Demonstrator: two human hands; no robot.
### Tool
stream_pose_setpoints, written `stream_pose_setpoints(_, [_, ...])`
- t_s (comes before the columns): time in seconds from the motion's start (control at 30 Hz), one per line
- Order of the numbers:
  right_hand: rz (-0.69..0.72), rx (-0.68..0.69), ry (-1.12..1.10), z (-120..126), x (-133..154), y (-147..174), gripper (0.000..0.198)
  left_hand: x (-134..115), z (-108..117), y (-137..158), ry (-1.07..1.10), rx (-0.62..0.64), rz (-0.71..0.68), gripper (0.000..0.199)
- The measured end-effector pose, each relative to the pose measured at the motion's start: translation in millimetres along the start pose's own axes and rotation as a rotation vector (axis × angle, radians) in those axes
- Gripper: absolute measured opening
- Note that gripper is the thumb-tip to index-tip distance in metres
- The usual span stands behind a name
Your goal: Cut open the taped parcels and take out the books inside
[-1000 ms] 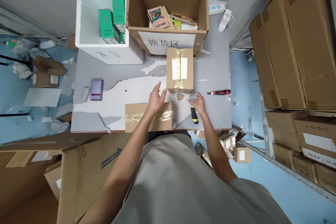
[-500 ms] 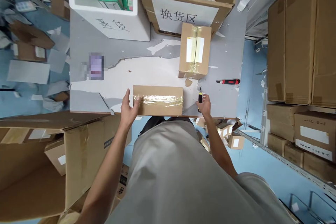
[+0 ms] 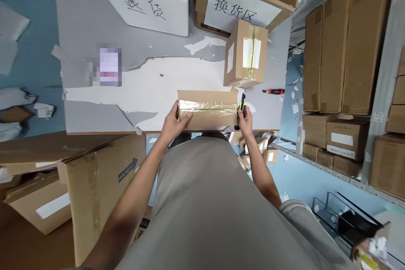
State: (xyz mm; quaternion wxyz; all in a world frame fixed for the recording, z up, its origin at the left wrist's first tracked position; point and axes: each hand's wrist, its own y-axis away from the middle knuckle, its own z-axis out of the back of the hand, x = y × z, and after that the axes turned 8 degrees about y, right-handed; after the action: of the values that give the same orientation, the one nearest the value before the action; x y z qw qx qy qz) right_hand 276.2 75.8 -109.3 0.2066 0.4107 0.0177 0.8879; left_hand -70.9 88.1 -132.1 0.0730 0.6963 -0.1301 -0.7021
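Note:
A long, narrow cardboard box [image 3: 207,119] with shiny clear tape along its top lies near the front edge of the table. My left hand [image 3: 174,122] grips its left end, the thumb on top and the fingers at the side. In my right hand [image 3: 245,121] is a utility knife [image 3: 243,102] with a black and yellow handle, its tip pointing away from me. That hand is right at the box's right end; whether the fingers also touch the box I cannot tell.
Behind stands a taped carton [image 3: 253,57] with white labels. A red and black utility knife [image 3: 274,91] lies to the right. Further back are a white foam bin [image 3: 148,8] and an open carton [image 3: 218,4]. A large open carton [image 3: 107,177] stands lower left, shelved boxes [image 3: 335,59] right.
The long box has shifted right relative to the table and my left hand now holds its end. My right hand with the knife has come up against the box's right end. The view has turned.

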Motion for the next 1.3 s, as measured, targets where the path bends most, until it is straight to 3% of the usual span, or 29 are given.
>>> stream_pose_setpoints(0.17, [0.041,-0.061,0.123,4,16,-2,0.047,7,13,-13,0.078,0.042,0.035,0.082])
stream_pose_setpoints(0.3, [0.118,-0.063,0.325,12,52,8,0.057,7,20,-15,0.073,0.050,-0.040,0.075])
stream_pose_setpoints(0.43, [0.334,0.140,0.556,7,109,22,0.055,5,26,-15,0.029,0.109,-0.118,0.046])
stream_pose_setpoints(0.6, [0.515,0.571,0.939,-19,179,33,0.048,9,29,-20,0.070,0.148,-0.097,0.046])
stream_pose_setpoints(0.73, [0.535,0.704,1.185,-38,212,33,0.048,9,29,-21,0.112,0.141,-0.084,0.048])
stream_pose_setpoints(1.3, [0.542,0.706,1.375,-53,227,35,0.047,10,27,-24,0.151,0.163,-0.067,0.051])
